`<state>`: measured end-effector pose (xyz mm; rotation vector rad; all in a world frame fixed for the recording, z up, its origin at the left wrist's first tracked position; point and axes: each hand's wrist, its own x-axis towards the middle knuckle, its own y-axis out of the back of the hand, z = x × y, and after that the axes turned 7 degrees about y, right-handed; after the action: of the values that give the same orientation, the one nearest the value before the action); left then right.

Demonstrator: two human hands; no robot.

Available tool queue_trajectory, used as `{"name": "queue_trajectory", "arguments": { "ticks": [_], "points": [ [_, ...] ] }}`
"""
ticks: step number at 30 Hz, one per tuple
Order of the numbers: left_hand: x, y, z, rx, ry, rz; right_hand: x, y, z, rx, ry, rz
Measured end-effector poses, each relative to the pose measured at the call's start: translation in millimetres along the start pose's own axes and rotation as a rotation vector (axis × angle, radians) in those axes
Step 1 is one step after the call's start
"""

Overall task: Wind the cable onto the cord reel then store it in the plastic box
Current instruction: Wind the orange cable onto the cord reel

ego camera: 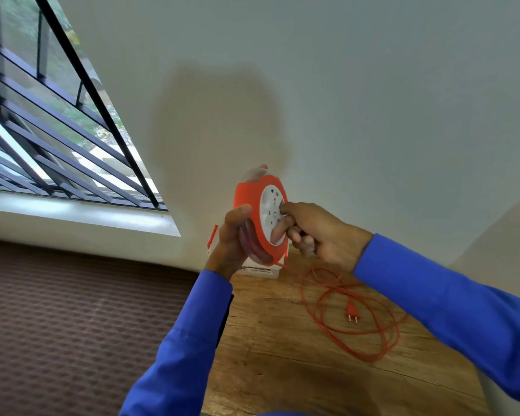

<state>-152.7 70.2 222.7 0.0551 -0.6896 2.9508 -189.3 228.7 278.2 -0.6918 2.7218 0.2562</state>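
Table: wood grain, set against a pale wall.
Window: barred, at 10 o'clock.
Floor: brown patterned mat.
Reel: held above the table, left hand wrapped round its rim.
Right hand: fingers curled on the white hub (perhaps a crank).
Cable: loose loops at 4 o'clock, plug among them.
Box: behind the reel, mostly hidden.

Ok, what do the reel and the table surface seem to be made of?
The cord reel looks like moulded plastic: smooth orange rim, matte white socket face. The table looks like wood or a wood-look laminate, with visible brown grain and a slight sheen; which of the two cannot be told.
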Motion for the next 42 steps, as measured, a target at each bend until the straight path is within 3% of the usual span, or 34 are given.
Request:
{"name": "queue_trajectory", "arguments": {
  "ticks": [3, 5, 6, 9, 11, 16, 21, 23, 27, 32, 37, 40, 42],
  "points": [
    [-3, 2, 4, -0.087, -0.001, 0.062, -12, -1, -3, 0.084, 0.061, -0.069],
    [-4, 4, 5, -0.149, 0.014, 0.104, -20, -2, 0, -0.046, 0.217, -0.107],
    [-5, 5, 5, -0.178, 0.016, 0.100, -21, -3, 6, -0.211, 0.380, -0.100],
    [-8, 8, 5, -0.236, 0.042, 0.045, -16, 2, 28, -1.056, 1.069, -0.002],
    [-9, 9, 2, -0.255, 0.075, -0.011, -13, 9, 33, -1.439, 1.282, -0.019],
    [-12, 7, -3, -0.251, 0.168, -0.081, -10, 29, 20, -1.742, 1.442, -0.129],
    [-15, 1, -5, -0.308, 0.234, -0.133, 4, 38, 14, -1.744, 1.535, -0.131],
    [-13, -2, -6, -0.299, 0.228, -0.113, 8, 39, 16, -1.593, 1.478, -0.085],
    [-9, -6, -6, -0.196, 0.138, -0.076, 3, 26, 23, -1.158, 1.169, 0.177],
    [-8, -14, -2, -0.110, 0.072, -0.032, 5, 9, 22, -0.919, 0.804, 0.447],
    [-3, -16, 5, 0.031, 0.005, 0.060, 7, -1, 11, -0.537, 0.452, 0.383],
    [-2, -6, 3, 0.056, -0.070, 0.062, -4, -4, 2, -0.063, 0.077, 0.133],
    [-3, -2, 2, 0.015, -0.069, 0.070, -11, -6, 0, 0.098, 0.057, 0.022]
  ]
}}
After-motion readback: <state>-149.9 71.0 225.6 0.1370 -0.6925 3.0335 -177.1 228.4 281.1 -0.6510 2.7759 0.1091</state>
